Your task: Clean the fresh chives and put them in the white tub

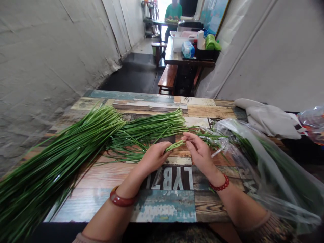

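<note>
My left hand (156, 155) is closed round a small bunch of garlic chives (175, 145), whose pale stem ends point right and whose green leaves trail left over the table. At those stem ends, the thumb and fingers of my right hand (199, 153) are drawn together in a pinch. A large pile of garlic chives (76, 145) lies on the left of the table, and a smaller bundle (157, 123) lies just beyond my hands. Scraps of chive trimmings (210, 140) are scattered to the right of my right hand.
A clear plastic bag (275, 168) with more chives inside covers the table's right side. Behind it lies a pale cloth (268, 116). Farther off stand a wooden bench (168, 76) and a second table (174, 60) with containers. A person in green (173, 12) is at the far end.
</note>
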Demonstrator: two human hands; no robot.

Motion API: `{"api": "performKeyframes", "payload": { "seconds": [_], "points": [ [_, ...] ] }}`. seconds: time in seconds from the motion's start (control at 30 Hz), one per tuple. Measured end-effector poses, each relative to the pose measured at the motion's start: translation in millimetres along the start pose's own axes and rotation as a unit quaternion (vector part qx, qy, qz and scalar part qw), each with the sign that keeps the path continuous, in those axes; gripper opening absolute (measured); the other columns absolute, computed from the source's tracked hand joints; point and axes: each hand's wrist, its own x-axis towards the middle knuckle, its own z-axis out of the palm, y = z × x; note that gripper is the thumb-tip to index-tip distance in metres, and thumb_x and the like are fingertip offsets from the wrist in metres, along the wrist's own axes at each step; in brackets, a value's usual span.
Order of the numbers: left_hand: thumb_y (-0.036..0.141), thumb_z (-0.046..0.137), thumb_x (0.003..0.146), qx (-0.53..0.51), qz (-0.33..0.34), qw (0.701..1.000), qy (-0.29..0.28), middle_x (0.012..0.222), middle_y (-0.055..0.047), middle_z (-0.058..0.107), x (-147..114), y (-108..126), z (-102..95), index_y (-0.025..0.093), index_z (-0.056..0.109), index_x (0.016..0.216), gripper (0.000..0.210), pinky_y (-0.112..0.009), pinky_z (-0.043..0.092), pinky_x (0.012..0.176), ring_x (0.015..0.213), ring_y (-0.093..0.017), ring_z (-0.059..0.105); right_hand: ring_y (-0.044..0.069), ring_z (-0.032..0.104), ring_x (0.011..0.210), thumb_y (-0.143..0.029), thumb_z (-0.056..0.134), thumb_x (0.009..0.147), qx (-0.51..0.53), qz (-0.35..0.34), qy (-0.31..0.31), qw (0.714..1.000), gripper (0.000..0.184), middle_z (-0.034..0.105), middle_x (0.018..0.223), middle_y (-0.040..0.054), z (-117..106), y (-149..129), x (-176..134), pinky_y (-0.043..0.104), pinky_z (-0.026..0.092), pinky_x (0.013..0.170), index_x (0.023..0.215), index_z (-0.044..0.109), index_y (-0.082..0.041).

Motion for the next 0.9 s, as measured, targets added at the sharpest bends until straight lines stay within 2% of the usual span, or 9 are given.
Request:
{"api": "performKeyframes", "payload": {
  "seconds": [0.07,0.13,0.27,0.4,0.57,0.67,0.73,0.83,0.9],
  "points": [
    [0.021,0.045,0.092,0.082,-0.002,0.997,0.004,0.081,0.000,0.060,-0.9,3.5,0.5,0.018,0.057,0.087,0.014,-0.025,0.039,0.065,0.075,-0.015,0.055,0.021,0.056,0.121,-0.036,0.046,0.097,-0.023,-0.043,-0.037,0.998,0.043,0.058,0.135,0.0072,-2.0,-5.4,-2.0,0.041,0.044,0.106,0.140,0.047,-0.027],
    [0.015,0.046,0.090,0.174,0.001,0.985,0.007,0.091,-0.004,0.063,-1.7,7.3,1.6,0.018,0.059,0.095,0.014,-0.027,0.042,0.069,0.083,-0.017,0.059,0.022,0.044,0.136,-0.038,0.039,0.099,-0.015,-0.066,-0.097,0.993,0.050,0.042,0.151,0.0047,-2.6,-9.0,-4.1,0.044,0.034,0.115,0.149,0.034,-0.030],
    [0.012,0.043,0.090,0.308,0.015,0.951,-0.004,0.092,-0.007,0.064,-2.4,12.9,4.5,0.017,0.058,0.098,0.018,-0.034,0.044,0.071,0.083,-0.022,0.060,0.023,0.032,0.143,-0.052,0.028,0.100,0.053,-0.056,-0.178,0.981,0.056,0.032,0.157,0.0015,-1.5,-8.6,-6.8,0.046,0.028,0.119,0.151,0.029,-0.030],
    [0.015,0.040,0.093,0.331,0.038,0.943,0.001,0.093,-0.007,0.063,-2.3,13.8,6.7,0.016,0.056,0.101,0.018,-0.037,0.045,0.072,0.084,-0.023,0.059,0.024,0.027,0.146,-0.063,0.019,0.096,0.070,-0.047,-0.203,0.976,0.065,0.030,0.158,-0.0001,-2.7,-7.5,-7.1,0.047,0.023,0.121,0.152,0.028,-0.031],
    [0.016,0.041,0.094,0.334,0.029,0.942,-0.001,0.091,-0.007,0.062,-2.3,14.7,7.2,0.016,0.056,0.099,0.015,-0.035,0.046,0.071,0.082,-0.022,0.058,0.025,0.015,0.149,-0.066,0.023,0.094,-0.066,-0.104,-0.243,0.962,0.074,0.016,0.162,0.0027,-5.3,-14.1,-7.4,0.047,0.011,0.123,0.155,0.015,-0.026],
    [0.017,0.041,0.094,0.341,0.028,0.940,-0.005,0.090,-0.007,0.061,-2.4,15.8,7.0,0.016,0.055,0.096,0.014,-0.035,0.045,0.070,0.081,-0.022,0.058,0.026,0.013,0.149,-0.068,0.028,0.093,-0.096,-0.125,-0.259,0.953,0.077,0.013,0.163,0.0039,-5.6,-15.1,-7.2,0.048,0.010,0.123,0.155,0.017,-0.024],
    [0.017,0.042,0.094,0.345,0.024,0.938,-0.005,0.089,-0.007,0.061,-2.1,16.5,7.2,0.016,0.055,0.095,0.013,-0.034,0.045,0.069,0.080,-0.021,0.058,0.025,0.015,0.149,-0.070,0.021,0.092,-0.056,-0.102,-0.235,0.965,0.076,0.017,0.162,0.0024,-5.2,-14.7,-6.4,0.047,0.013,0.122,0.154,0.020,-0.026],
    [0.015,0.044,0.093,0.352,0.010,0.936,-0.009,0.085,-0.007,0.061,-1.2,18.0,8.4,0.016,0.055,0.091,0.011,-0.034,0.044,0.067,0.079,-0.022,0.058,0.022,0.017,0.148,-0.074,0.004,0.088,0.028,-0.037,-0.126,0.991,0.080,0.018,0.162,-0.0015,-2.0,-14.2,-5.2,0.045,0.021,0.121,0.154,0.017,-0.030],
    [0.015,0.045,0.092,0.355,0.000,0.935,-0.008,0.084,-0.007,0.061,-0.6,19.1,10.3,0.016,0.055,0.090,0.010,-0.034,0.043,0.067,0.078,-0.022,0.058,0.020,0.017,0.148,-0.074,-0.003,0.086,0.054,0.002,-0.077,0.996,0.082,0.015,0.162,-0.0030,2.5,-13.7,-5.5,0.044,0.022,0.120,0.154,0.014,-0.031]
  ]
}}
